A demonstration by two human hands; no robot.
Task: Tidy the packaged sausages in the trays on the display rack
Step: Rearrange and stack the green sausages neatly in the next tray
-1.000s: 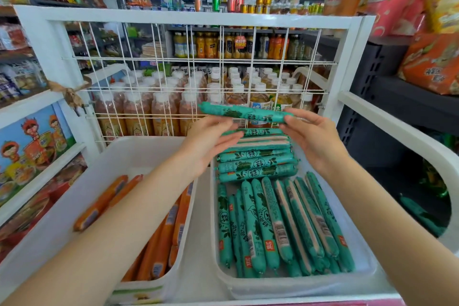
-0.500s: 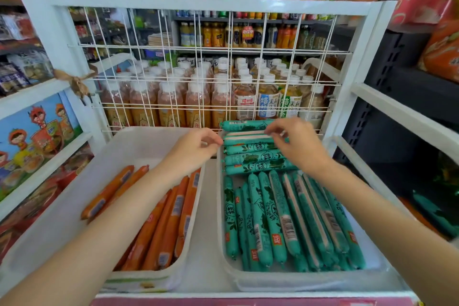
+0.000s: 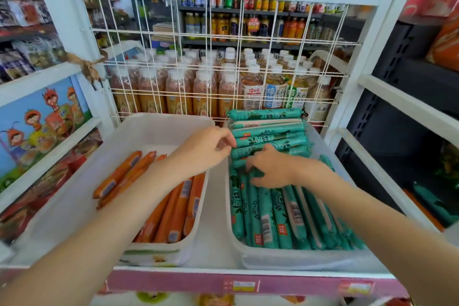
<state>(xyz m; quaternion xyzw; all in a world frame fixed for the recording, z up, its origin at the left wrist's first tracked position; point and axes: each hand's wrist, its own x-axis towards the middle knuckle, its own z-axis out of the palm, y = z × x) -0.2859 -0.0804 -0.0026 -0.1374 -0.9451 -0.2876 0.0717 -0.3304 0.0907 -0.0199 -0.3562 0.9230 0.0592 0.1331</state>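
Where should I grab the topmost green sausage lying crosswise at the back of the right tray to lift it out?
Pinch the topmost green sausage at mid-length, coming from above and the front. It lies crosswise on the stack, its upper and front sides exposed, while the wire grid stands close behind it. It is a long, thin tube, so a central grip should keep it level. Both hands are lower down, the left hand by the stack's left ends.

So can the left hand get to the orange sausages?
Probably yes. The left hand hovers at the left tray's edge, holding nothing I can see, and the orange sausages lie uncovered just under that forearm.
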